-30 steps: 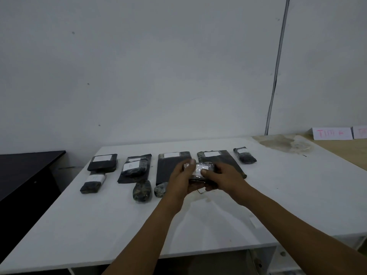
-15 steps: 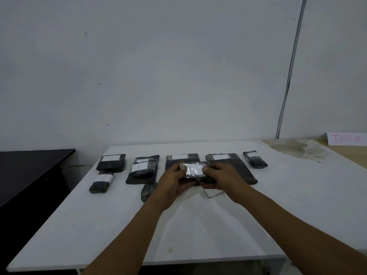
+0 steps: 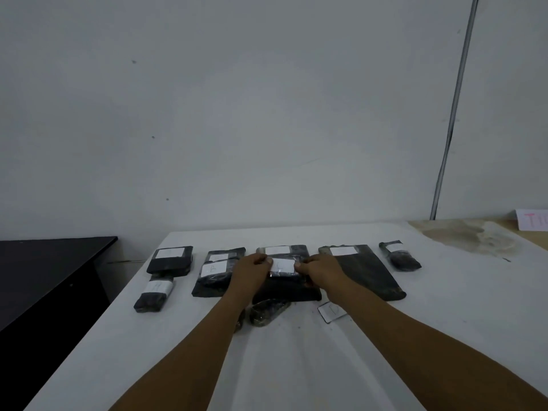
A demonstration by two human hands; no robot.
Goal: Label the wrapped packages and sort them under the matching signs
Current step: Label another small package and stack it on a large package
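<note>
My left hand [image 3: 250, 269] and my right hand [image 3: 321, 269] hold a small wrapped package [image 3: 283, 268] by its two ends; a white label marked C faces up. It sits on or just above the third flat dark package [image 3: 289, 287] in a row on the white table [image 3: 444, 321]. The row runs from a dark block [image 3: 172, 259] at the left, past a package marked B [image 3: 216, 272] and a large flat package [image 3: 364, 271], to a small bundle [image 3: 400, 256] at the right. An unlabelled wrapped bundle [image 3: 267, 311] lies below my hands.
A small labelled package [image 3: 154, 292] lies at the front left. A loose label sheet [image 3: 332, 311] rests on the table by my right forearm. A pink-lettered sign [image 3: 533, 223] stands at the far right beside a stained patch. A black desk [image 3: 44, 262] adjoins the table's left.
Both hands have carried the small labelled package away from me, from in front of the row to over the third flat package. The camera has swung left.
</note>
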